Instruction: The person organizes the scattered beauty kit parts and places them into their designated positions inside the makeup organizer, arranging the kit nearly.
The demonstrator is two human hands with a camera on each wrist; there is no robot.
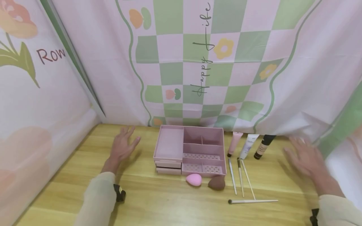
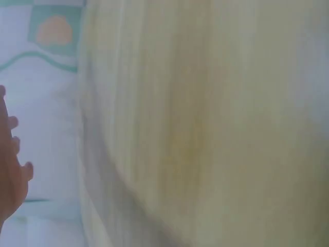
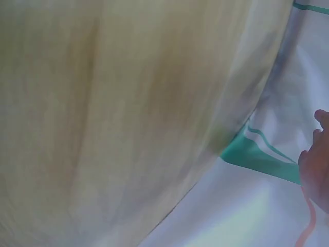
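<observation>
My left hand (image 1: 122, 146) is over the left of the table with its fingers spread and nothing in them. On the right, my right hand (image 1: 306, 155) also has its fingers extended and holds nothing. Between them stands a pink makeup organizer (image 1: 169, 142) with compartments and small drawers. A pink makeup sponge (image 1: 194, 180) and a brown one (image 1: 216, 183) lie at its front. To its right lie a pink tube (image 1: 235, 143), a white tube (image 1: 249, 146) and a black-and-beige tube (image 1: 263, 147), nearest my right hand. Several makeup brushes (image 1: 232, 176) lie below the tubes, one crosswise (image 1: 254, 201).
A wooden table (image 1: 158, 207) carries everything. Behind it hangs a checkered green-and-white curtain (image 1: 195, 72) reaching the table's back edge. Another printed curtain (image 1: 34, 103) borders the left side, and pale fabric (image 1: 343, 150) hangs at the right.
</observation>
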